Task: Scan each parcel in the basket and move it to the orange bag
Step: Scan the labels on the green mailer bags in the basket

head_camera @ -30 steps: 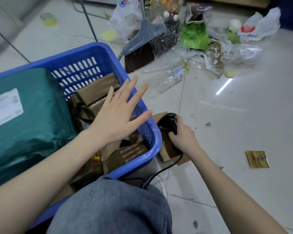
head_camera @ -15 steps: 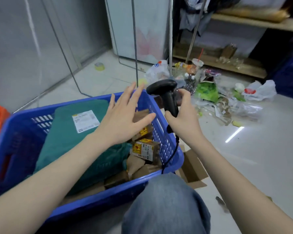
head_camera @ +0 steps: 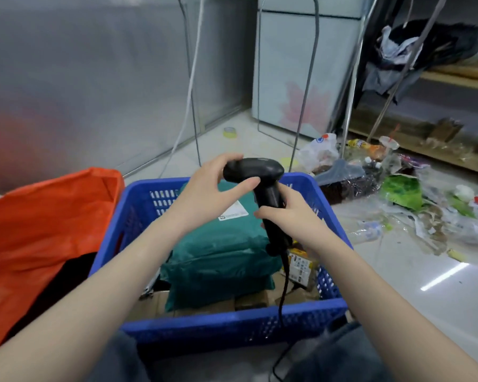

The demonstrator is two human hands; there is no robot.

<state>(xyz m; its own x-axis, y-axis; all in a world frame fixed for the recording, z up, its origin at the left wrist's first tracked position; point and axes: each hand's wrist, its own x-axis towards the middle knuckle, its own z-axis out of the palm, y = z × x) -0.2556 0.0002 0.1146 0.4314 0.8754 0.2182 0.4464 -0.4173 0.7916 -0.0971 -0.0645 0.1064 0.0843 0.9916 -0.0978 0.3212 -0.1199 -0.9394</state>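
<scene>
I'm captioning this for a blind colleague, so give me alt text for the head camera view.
Two bare hands hold a black barcode scanner above a blue basket: the right hand grips its handle, the left hand holds its head. A teal parcel lies in the basket, and an orange bag sits to its left.

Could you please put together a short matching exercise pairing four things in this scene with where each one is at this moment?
Things:
1. scanner
2. green parcel
3. orange bag
4. broom

Places:
A. on the floor to the right, beyond the blue basket, among litter
B. lying in the blue basket, white label facing up
C. held over the basket, left hand on its head, right hand round its handle
D. standing open to the left of the basket

Pairs: 1-C, 2-B, 3-D, 4-A
</scene>
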